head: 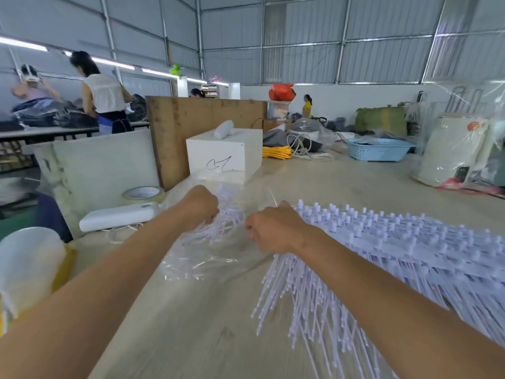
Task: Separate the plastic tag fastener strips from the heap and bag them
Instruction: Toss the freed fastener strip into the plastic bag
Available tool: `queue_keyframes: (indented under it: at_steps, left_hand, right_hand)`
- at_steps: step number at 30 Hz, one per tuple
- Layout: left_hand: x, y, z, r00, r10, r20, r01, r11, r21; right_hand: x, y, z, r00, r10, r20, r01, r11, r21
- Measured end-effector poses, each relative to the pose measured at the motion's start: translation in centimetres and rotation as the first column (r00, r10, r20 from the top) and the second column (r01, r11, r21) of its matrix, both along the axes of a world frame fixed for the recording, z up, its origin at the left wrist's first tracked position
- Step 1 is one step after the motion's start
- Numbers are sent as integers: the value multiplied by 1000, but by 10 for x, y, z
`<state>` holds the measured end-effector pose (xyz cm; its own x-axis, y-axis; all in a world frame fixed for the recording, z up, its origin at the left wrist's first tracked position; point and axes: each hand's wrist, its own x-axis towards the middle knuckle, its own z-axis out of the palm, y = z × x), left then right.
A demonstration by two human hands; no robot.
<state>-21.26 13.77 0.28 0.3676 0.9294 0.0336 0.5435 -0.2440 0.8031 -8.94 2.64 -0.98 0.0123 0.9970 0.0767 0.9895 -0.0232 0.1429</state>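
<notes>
Large shed-type workshop. Corrugated metal walls (pixel 382 50) and roof on steel frame; fluorescent strip lights (pixel 114 62) upper left. Pale wood-grain table (pixel 341 181) in fgd. On it: white box (pixel 226 153) w/ black scribble, brown board (pixel 191 127) upright behind, tape roll (pixel 142 193), yellow cord (pixel 276 152), blue plastic basket (pixel 378 149). Far left: long bench w/ dark garment stacks (pixel 46 116). Rear centre: red bag (pixel 281 92).
</notes>
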Motion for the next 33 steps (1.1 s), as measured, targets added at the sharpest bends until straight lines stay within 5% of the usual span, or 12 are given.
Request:
queue_keyframes:
  at_steps: [5, 8, 14, 17, 21, 24, 28, 33]
  left_hand:
    - [31, 6, -24, 928, 4, -373, 82, 974, 213]
    - [34, 6, -42, 744, 63, -665, 174, 943, 283]
    - [26, 0, -34, 570, 112, -814, 195, 944, 266]
    - [26, -18, -13, 571, 151, -807, 205, 926, 318]
    - [35, -64, 19, 716, 200, -668, 309, 768, 561]
    - [51, -107, 29, 885, -115, -451, 401, 680, 614]
    - [84, -153, 25, 757, -522, -393, 652, 558, 514]
    - [130, -174, 11, 640, -604, -476, 768, 477, 428]
  right_hand:
    - [3, 2, -4, 998, -34, 48, 35, 999, -26]
    - [4, 5, -5, 998, -17, 63, 16, 1000, 13]
    - [8, 6, -4, 997, -77, 1, 77, 997, 9]
    - [6, -1, -1, 989, -55, -140, 69, 993, 94]
    - [21, -33, 22, 953, 17, -302, 73, 956, 285]
    - [56, -79, 40, 911, -3, -413, 159, 925, 344]
    - [112, -157, 48, 861, -166, -480, 381, 837, 394]
    - [155, -226, 31, 810, -428, -400, 556, 778, 293]
